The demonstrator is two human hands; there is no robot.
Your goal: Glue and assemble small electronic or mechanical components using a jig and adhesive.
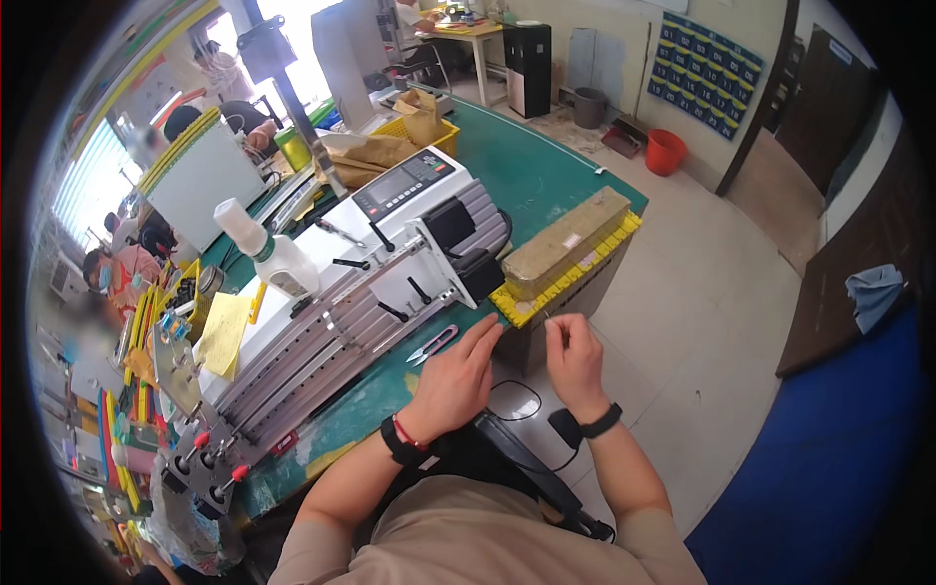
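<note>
My left hand [456, 380] lies palm down at the near edge of the green table, fingers stretched out, holding nothing that I can see. Just beside it rests a pair of thread snips [436, 343] with a pinkish handle. My right hand [575, 363] is held in front of the table's corner, thumb and forefinger pinched. A tiny thin tip shows above that pinch, too small to name. Beyond both hands, a long brownish block [567, 244] sits on a yellow toothed strip [522, 310] along the table's right edge.
A long metal-railed machine [331, 327] with a control panel [402, 185] fills the table's middle. On it stand a white bottle [283, 261] and a yellow paper [224, 333]. A red bucket [665, 152] stands on the floor. Other people are at the far left.
</note>
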